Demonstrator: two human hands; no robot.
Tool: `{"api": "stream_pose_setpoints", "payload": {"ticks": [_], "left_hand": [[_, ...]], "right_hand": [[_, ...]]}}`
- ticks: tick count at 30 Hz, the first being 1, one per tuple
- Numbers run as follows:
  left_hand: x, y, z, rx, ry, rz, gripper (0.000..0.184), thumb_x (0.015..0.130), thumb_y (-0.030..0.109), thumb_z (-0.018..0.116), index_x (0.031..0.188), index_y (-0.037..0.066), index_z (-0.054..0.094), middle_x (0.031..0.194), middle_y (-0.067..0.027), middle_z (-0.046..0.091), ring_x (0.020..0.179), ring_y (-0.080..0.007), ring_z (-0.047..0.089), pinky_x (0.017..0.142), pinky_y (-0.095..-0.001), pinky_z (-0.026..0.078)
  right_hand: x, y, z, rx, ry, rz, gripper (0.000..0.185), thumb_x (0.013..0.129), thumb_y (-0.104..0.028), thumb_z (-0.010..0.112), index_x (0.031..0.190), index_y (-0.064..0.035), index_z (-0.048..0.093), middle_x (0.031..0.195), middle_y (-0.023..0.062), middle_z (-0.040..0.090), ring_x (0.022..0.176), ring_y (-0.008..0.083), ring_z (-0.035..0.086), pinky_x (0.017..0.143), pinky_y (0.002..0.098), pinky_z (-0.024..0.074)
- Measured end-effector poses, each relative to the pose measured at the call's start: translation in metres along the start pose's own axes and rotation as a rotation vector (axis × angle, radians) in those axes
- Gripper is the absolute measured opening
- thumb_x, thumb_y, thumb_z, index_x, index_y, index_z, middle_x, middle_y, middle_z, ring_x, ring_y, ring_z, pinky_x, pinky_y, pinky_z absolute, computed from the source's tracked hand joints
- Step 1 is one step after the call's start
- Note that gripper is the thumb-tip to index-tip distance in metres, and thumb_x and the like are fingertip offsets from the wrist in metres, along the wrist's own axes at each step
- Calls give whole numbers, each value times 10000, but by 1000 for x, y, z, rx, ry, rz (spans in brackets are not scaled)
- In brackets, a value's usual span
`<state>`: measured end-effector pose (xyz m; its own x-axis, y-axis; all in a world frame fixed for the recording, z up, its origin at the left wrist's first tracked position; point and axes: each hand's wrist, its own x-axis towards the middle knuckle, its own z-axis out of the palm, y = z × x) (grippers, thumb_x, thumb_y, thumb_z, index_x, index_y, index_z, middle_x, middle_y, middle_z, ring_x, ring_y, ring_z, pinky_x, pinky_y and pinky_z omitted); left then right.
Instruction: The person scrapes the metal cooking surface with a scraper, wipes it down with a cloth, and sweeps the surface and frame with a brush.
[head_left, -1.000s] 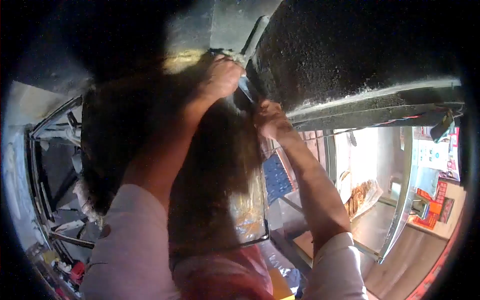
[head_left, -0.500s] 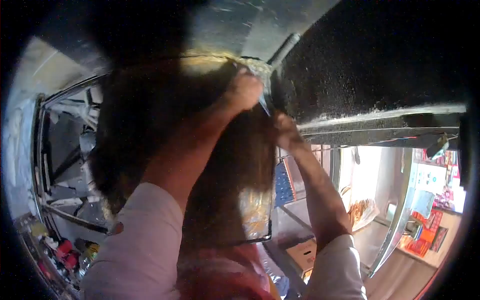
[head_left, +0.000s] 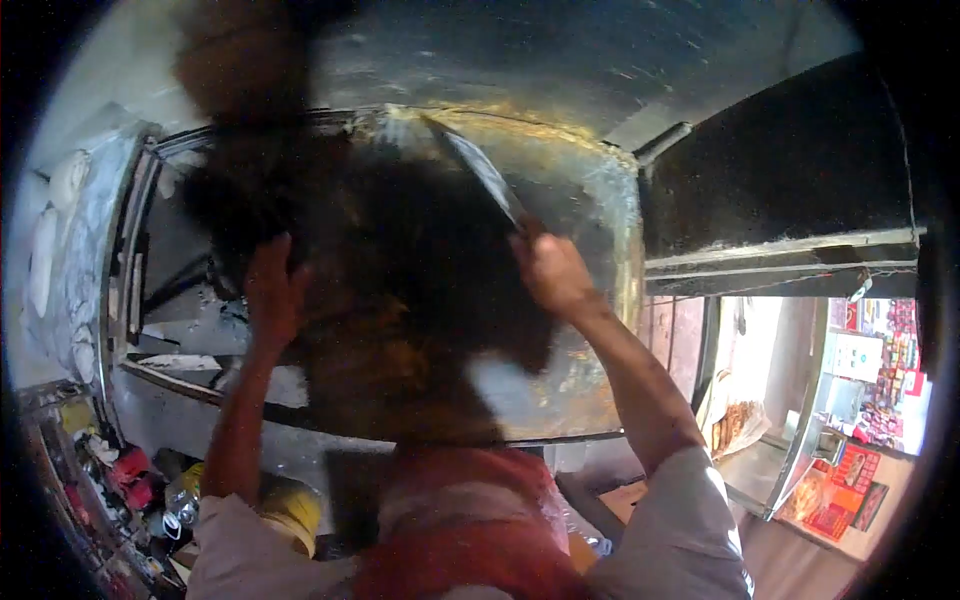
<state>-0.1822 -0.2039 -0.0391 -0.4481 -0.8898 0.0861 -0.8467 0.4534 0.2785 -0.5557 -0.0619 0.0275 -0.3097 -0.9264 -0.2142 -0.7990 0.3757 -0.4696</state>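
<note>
- Grasping knife (head_left: 487,176) in right hand (head_left: 557,272), angled forward, probably for reaching far edge of worktop (head_left: 570,402).
- Leaving left hand (head_left: 274,298) released, perhaps for balance.

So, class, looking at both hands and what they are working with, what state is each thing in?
Left hand: open, seemingly empty.
Right hand: closed around the tool's handle.
Bladed tool: held slanting, blade exposed.
Dark work surface: stained, partly in shadow.

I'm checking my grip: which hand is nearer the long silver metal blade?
Right. The right hand is closed at the near end of the blade; the left hand is apart, off to its left.
</note>
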Motion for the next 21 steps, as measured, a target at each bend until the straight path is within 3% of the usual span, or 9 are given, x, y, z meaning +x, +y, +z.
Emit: {"api": "stream_pose_setpoints", "payload": {"ticks": [2,4,6,9,11,13,14,16,21], "left_hand": [[-24,-23,13,-37,-151,-76,588,933,359,505,1417,66,344,1390,-200,406,1302,-386,348,1078,-463,283],[-35,-10,25,-544,-152,-222,546,909,379,506,1321,25,451,1319,-206,481,1229,-366,432,1063,-428,296],[-33,-1,32,-556,-90,-259,530,915,366,501,1317,24,456,1319,-206,478,1225,-367,435,1057,-426,303],[-25,34,16,-504,12,-206,499,914,334,504,1306,27,470,1313,-200,479,1207,-366,450,1039,-426,321],[-14,35,12,-450,61,-113,486,908,315,512,1299,29,478,1306,-194,481,1194,-365,461,1026,-427,332],[-11,31,20,-391,-128,-82,571,956,453,363,1403,98,376,1381,-167,422,1280,-362,378,1065,-483,266],[-13,29,24,-404,-131,-69,571,956,453,363,1403,98,376,1381,-167,422,1280,-362,378,1065,-483,266],[-23,21,30,-200,78,103,538,961,437,363,1389,114,398,1369,-161,442,1253,-354,413,1037,-468,302],[-16,20,38,-130,144,48,547,946,393,393,1386,69,390,1331,-181,471,1181,-366,476,988,-449,349]], "right_hand": [[39,-50,17,-31,-33,-13,274,908,-227,483,978,-9,634,922,274,629,889,433,618,761,510,498],[72,-85,32,-48,-35,-34,262,898,-205,483,981,-7,633,925,268,636,897,426,623,777,498,507],[96,-102,51,-79,-10,-16,355,918,-332,490,950,-12,641,891,264,633,898,444,602,776,503,487],[112,-95,56,-133,-69,8,366,895,-354,507,977,-24,643,922,263,634,906,437,610,791,481,497],[124,-55,58,-152,-47,33,348,879,-344,520,979,-36,648,940,250,638,914,434,608,797,481,495],[112,-9,46,-189,19,109,308,854,-312,535,967,-52,656,966,230,643,925,420,612,798,478,497],[99,13,31,-207,80,163,286,846,-290,536,953,-55,657,973,223,644,928,409,617,793,474,500],[75,42,-4,-290,123,237,246,853,-236,516,919,-40,650,935,221,647,904,404,624,774,473,502],[15,188,-58,-291,194,515,252,853,-190,508,970,-11,640,866,233,635,872,388,625,773,477,493]]}}
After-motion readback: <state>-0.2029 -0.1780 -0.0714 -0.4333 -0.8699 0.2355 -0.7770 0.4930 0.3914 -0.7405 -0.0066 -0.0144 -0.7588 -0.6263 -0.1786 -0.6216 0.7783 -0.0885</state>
